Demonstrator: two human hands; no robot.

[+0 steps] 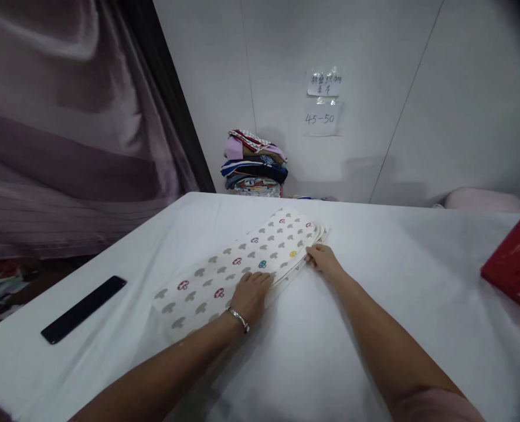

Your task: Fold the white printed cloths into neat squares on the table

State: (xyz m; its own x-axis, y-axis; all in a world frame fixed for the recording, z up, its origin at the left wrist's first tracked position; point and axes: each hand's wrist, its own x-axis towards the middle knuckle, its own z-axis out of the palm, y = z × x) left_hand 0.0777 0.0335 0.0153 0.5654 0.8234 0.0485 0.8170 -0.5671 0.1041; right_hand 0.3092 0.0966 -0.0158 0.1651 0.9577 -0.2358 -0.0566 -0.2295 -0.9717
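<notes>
A white cloth (228,266) with grey, red, blue and yellow motifs lies folded into a long strip, slanting across the table. Layers of it show along the right edge and at the far right corner. My left hand (253,293), with a silver bracelet at the wrist, rests palm down on the cloth near its right edge, its fingers lying over the fabric and its thumb hidden. Farther off, my right hand (323,261) is closed, pinching the cloth's edge near that far corner between thumb and fingers.
The table (418,281) has a white covering. A black phone-like slab (84,309) lies at left, and a red object (517,266) stands at the right edge. Behind the table is a stack of folded fabrics (255,164), below paper signs (323,119). A curtain (66,117) hangs at left.
</notes>
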